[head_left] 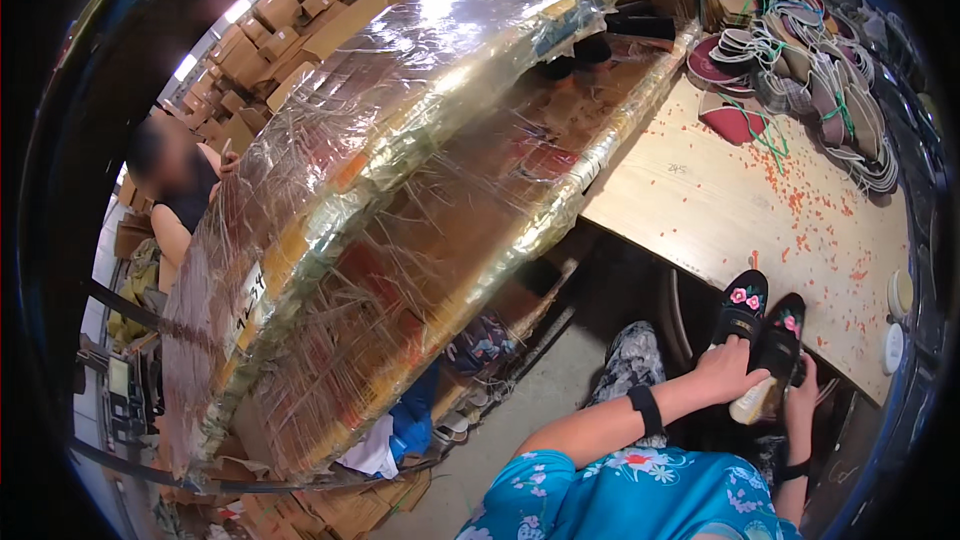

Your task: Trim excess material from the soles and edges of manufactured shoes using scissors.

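Two black slip-on shoes with pink embroidered flowers are side by side at the table's near edge, toes pointing away from me. My left hand (728, 372) is closed on the heel end of the left shoe (741, 310), its thumb reaching across to the other shoe. The right shoe (778, 345) shows a pale insole at its opening. My right hand (801, 396) grips that shoe's outer right side near the heel; some of its fingers are hidden. Beyond the toes lies the light wooden tabletop (690, 195), scattered with small orange bits (800, 210).
Bundles of shoe parts (835, 90) tied with white and green cords are piled at the far right. A film-wrapped two-tier rack (400, 120) fills the left and middle. Past it another person (175, 180) sits near stacked cartons (250, 55). Round lids (899, 293) stand at the table's right edge.
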`<state>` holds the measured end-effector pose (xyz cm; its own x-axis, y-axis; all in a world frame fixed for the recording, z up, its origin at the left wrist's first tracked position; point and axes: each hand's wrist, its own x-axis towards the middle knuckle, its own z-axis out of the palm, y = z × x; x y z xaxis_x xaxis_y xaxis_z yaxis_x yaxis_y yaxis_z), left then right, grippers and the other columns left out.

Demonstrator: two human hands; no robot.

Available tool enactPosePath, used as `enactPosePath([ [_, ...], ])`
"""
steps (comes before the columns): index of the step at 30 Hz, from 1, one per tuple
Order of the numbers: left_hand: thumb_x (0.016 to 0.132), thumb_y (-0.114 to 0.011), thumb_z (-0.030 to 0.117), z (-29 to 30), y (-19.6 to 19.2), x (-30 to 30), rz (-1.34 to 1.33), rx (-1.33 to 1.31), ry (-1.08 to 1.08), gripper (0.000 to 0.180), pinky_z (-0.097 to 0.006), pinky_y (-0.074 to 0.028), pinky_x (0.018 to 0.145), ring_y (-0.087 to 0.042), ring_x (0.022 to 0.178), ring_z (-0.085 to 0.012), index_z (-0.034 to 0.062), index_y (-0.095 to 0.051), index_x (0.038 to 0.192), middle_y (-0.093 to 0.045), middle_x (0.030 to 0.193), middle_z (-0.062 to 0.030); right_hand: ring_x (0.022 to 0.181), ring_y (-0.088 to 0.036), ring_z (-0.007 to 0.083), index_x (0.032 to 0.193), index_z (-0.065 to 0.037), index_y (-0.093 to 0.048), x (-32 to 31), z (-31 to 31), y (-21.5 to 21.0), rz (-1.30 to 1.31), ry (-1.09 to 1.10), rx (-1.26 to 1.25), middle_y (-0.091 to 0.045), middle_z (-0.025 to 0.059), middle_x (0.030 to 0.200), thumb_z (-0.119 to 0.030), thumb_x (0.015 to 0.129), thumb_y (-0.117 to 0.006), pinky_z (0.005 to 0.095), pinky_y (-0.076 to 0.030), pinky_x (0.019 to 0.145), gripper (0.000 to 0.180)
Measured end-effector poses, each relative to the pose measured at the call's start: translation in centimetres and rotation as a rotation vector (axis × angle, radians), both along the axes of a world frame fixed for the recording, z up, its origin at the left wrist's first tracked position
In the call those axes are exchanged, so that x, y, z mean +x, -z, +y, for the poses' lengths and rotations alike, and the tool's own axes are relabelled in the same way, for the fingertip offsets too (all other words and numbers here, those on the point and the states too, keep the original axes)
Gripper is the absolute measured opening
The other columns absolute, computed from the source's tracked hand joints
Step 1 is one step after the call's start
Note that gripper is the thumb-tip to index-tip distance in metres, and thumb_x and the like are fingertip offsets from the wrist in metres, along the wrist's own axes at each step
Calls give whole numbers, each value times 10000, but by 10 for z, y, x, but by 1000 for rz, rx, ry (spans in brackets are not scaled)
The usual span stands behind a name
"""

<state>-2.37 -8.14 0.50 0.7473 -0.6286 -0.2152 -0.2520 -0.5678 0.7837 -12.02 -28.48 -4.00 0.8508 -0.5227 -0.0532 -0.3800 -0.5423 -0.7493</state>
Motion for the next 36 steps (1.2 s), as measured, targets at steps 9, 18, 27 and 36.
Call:
enactPosePath([
  [9,763,-648,394,-27,4,6,-192,249,-17,439,-385,-524,679,-625,825,-328,-34,-640,861,-601,887,-208,884,-556,154,1272,-36,-406,-5,14,17,-116,-5,409,-587,70,1026,-30,746,-597,264,-445,788,560],
  [18,800,-544,211,-24,30,11,-208,166,-1,207,-435,-518,640,-643,729,-340,55,-673,758,-642,767,-178,556,-597,157,1308,-71,-348,-27,14,-5,-201,107,888,-608,100,842,-179,843,-587,226,-426,396,534],
  [27,838,-584,170,92,6,32,1039,-732,-283,360,-348,-480,825,-584,970,-222,52,-532,1174,-591,1097,-103,565,-572,117,1220,-49,-449,-52,0,-52,79,-46,823,-620,78,784,-219,869,-556,187,-415,416,404],
  [36,885,-554,198,83,-18,-9,1137,-807,-246,450,-340,-453,913,-554,1048,-218,46,-422,1287,-532,1209,-106,771,-599,239,1180,-83,-514,-22,50,-77,-81,-365,104,-592,121,957,-402,690,-732,345,-482,668,623],
])
